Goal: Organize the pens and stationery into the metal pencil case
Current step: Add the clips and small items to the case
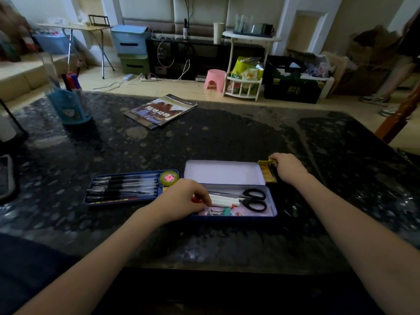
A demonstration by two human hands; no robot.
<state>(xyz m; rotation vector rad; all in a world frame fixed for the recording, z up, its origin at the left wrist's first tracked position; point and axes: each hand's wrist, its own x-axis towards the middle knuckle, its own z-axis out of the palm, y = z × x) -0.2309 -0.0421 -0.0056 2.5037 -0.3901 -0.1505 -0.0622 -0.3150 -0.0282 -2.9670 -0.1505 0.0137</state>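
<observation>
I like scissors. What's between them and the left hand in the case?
White pens lie between the scissors and the left hand, in the head view.

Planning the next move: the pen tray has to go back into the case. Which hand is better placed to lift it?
Left, probably. The left hand is at the case's left end, right beside the pen tray. The right hand holds a yellow item beyond the lid.
</observation>
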